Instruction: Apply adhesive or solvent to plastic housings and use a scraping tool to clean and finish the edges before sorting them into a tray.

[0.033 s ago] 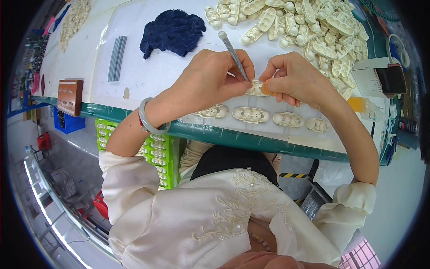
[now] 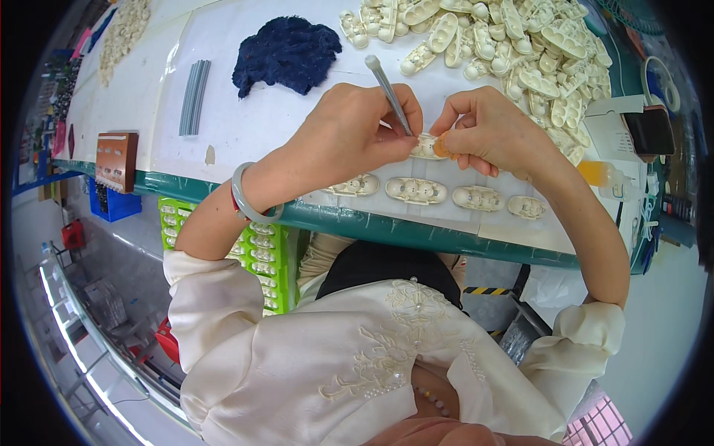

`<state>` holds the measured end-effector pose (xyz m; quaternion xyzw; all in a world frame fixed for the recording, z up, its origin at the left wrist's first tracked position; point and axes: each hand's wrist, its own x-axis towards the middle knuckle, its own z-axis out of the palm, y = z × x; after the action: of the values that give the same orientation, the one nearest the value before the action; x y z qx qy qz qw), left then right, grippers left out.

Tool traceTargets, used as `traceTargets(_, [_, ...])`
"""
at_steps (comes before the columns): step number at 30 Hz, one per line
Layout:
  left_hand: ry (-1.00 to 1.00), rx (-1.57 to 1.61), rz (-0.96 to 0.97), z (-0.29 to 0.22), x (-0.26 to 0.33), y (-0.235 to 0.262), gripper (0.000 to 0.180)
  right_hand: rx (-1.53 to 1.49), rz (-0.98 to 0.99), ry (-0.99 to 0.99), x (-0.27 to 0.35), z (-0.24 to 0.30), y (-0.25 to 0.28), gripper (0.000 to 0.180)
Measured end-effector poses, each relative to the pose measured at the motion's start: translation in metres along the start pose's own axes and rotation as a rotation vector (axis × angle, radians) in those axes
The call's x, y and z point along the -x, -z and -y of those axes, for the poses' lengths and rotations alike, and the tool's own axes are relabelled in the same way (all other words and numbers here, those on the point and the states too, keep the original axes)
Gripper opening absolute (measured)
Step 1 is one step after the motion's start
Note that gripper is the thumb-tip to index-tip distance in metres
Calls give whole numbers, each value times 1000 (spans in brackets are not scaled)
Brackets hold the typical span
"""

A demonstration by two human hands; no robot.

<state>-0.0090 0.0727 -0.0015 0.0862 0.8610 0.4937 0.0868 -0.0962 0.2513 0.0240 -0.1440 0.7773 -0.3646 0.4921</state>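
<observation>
My left hand point(image 2: 349, 134) grips a thin grey metal tool point(image 2: 388, 91) like a pen, its tip down on a small cream plastic piece point(image 2: 425, 146). My right hand point(image 2: 487, 130) pinches that same piece from the right, with a small orange bit at the fingertips. Both hands meet above the white table point(image 2: 245, 126). Just in front of them, near the table's green edge, lies a row of several cream oval pieces point(image 2: 416, 190). A grey-green bangle point(image 2: 245, 204) circles my left wrist.
A heap of several cream pieces point(image 2: 513, 37) fills the far right. A dark blue cloth point(image 2: 286, 53), grey strips point(image 2: 193, 97) and a brown box point(image 2: 115, 160) lie to the left. An orange-filled bottle point(image 2: 602, 175) and dark phone point(image 2: 651, 132) sit right. A green crate point(image 2: 260, 253) stands below.
</observation>
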Motion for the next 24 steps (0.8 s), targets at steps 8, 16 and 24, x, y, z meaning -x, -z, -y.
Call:
traceTargets(8, [-72, -120, -10, -1, 1, -7, 12, -42, 26, 92, 1, -4, 5, 19])
traceTargets(16, [-63, -130, -19, -2, 2, 2, 12, -66, 78, 63, -16, -3, -3, 15])
traceTargets(24, [100, 151, -190, -3, 27, 31, 14, -69, 62, 2, -17, 8, -8, 15])
